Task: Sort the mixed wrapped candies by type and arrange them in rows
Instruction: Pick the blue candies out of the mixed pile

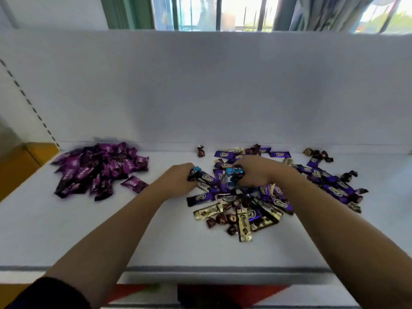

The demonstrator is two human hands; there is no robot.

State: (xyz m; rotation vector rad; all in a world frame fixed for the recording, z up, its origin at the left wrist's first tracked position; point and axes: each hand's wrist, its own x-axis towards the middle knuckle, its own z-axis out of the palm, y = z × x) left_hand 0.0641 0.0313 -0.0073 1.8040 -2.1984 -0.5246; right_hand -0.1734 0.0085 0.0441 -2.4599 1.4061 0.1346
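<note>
L hand [178,178] & R hand [256,172] in mixed pile [245,210], both gripping blue candies [234,175] — purple pile [100,170] lies left, L hand nearer.

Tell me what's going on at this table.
A person is sorting wrapped candies on a white table. The left hand and right hand are both in the mixed pile of purple bars, gold bars and dark twist-wrapped pieces, gripping blue-wrapped candies. A pile of magenta candies sits apart on the left. No rows are laid out yet.
</note>
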